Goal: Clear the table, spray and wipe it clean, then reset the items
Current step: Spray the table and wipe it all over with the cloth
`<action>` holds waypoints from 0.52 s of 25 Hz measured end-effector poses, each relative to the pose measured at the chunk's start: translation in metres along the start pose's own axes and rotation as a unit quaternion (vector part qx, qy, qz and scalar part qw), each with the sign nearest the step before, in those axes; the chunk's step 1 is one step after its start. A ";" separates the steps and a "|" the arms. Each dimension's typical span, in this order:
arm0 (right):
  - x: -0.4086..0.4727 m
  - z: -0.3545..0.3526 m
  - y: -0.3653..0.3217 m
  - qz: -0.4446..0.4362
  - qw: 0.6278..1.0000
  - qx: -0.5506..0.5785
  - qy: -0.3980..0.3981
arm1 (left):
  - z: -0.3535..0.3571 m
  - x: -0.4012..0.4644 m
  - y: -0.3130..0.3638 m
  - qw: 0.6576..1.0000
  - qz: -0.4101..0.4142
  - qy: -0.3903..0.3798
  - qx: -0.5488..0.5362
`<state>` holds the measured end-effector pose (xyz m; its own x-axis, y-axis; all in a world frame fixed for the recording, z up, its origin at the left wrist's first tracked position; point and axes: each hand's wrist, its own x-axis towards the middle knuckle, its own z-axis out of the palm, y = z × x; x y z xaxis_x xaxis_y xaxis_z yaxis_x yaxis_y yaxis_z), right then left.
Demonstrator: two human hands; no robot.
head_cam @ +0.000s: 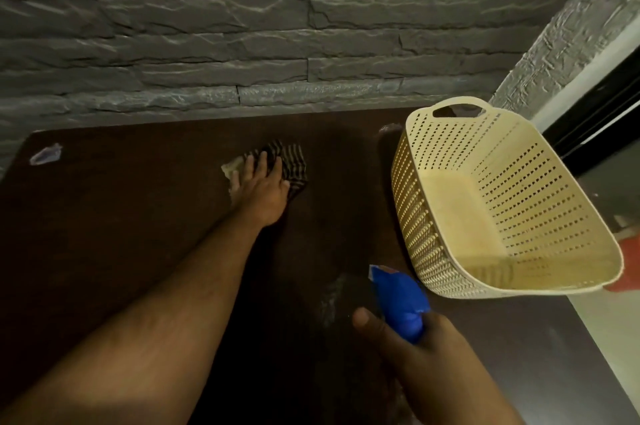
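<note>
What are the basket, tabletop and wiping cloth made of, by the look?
Basket: cream moulded plastic, going by the punched hole grid and moulded handle slot. Tabletop: dark brown, matte, probably laminate or wood; grain unclear. Cloth under the left hand: soft woven fabric, striped, crumpled.

Back wall (242,26): grey rough-cut stone cladding in long stacked courses, running full width behind dark brown table (104,216). Right side wall (568,33): paler grey textured finish, meeting stone wall at corner. Below it, dark glossy black band (595,119) with bright streak of reflection along its length, set against pale strip. Pale floor (609,338) visible along table's right edge. Lighting dim and warm; stone faces catch faint highlights on ridges, table surface mostly in shadow.
</note>
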<state>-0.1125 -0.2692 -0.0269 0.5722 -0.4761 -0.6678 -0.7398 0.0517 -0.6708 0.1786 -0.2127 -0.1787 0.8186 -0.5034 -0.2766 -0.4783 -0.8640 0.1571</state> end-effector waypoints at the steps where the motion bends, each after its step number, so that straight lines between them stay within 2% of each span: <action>1: -0.004 0.000 0.005 0.002 1.000 -0.012 -0.011 | 0.005 -0.018 -0.004 1.000 0.010 0.009 -0.003; 4: -0.012 0.005 0.024 -0.003 0.997 -0.064 -0.046 | 0.026 -0.085 -0.028 0.998 0.018 0.063 -0.025; 7: -0.020 0.005 0.040 -0.024 0.995 -0.084 -0.057 | 0.024 -0.110 -0.046 0.999 -0.018 0.030 -0.039; 13: -0.036 -0.009 0.073 0.013 0.991 -0.108 -0.074 | 0.030 -0.127 -0.031 0.997 -0.053 0.018 -0.044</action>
<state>-0.1907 -0.2558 -0.0489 0.5861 -0.3429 -0.7341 -0.8042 -0.1356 -0.5787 0.0805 -0.1218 -0.1768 0.8746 -0.4079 -0.2620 -0.3602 -0.9085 0.2119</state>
